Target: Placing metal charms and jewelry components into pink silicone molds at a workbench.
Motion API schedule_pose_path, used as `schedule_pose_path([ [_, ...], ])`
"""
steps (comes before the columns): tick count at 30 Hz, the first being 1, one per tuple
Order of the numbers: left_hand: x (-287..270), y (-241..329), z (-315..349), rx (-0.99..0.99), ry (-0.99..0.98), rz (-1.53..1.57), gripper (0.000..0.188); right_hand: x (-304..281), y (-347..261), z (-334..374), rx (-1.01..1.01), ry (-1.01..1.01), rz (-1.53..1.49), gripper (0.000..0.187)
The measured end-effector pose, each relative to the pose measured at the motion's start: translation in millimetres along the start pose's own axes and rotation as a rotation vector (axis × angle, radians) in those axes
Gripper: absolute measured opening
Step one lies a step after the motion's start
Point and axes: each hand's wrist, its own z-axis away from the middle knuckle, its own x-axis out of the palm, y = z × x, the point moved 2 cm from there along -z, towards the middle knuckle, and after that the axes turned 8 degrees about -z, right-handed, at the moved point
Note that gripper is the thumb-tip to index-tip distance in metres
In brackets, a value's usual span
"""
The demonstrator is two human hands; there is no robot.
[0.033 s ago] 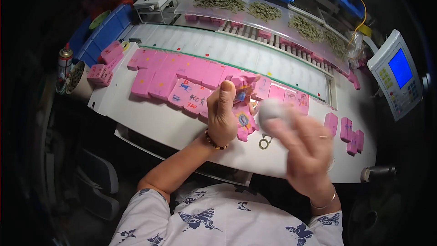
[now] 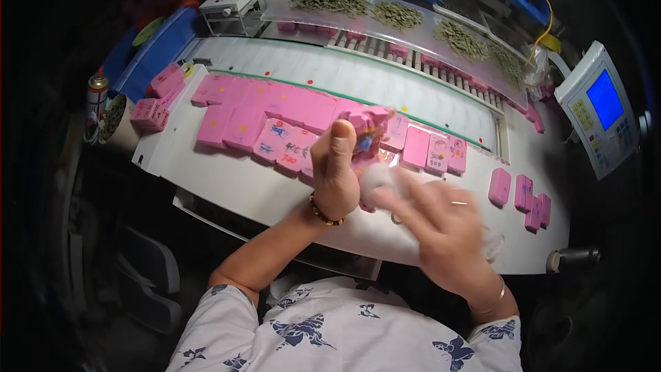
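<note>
Left hand (image 2: 335,165): clamped on pink tiles (image 2: 372,131), mid-table.
Right hand (image 2: 441,224): blurred, closed around a white cloth (image 2: 377,180), just right.
Table (image 2: 227,182): bare strip along near edge.

Hands at a table of pink tiles

Left hand (image 2: 335,169) grips a pink tile (image 2: 368,131); blurred right hand (image 2: 441,224) presses a white cloth (image 2: 377,180) against it, above the white table (image 2: 234,179).

Left hand (image 2: 335,169) raised in a closed grip, right hand (image 2: 441,224) blurred beside it
</note>
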Motion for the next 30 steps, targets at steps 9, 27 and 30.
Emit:
schedule_pose_path([
  [9, -37, -9, -18, -0.082, 0.197, 0.152, 0.061, 2, 48, 13, 0.188, 0.093, 0.039, 0.064],
  [27, -37, -26, 2, -0.443, 0.091, 0.266, 0.059, 10, 67, 15, 0.288, -0.069, 0.104, 0.062],
  [30, -32, -29, 4, -0.534, 0.04, 0.388, 0.057, 16, 84, 23, 0.317, -0.054, 0.243, 0.06],
])
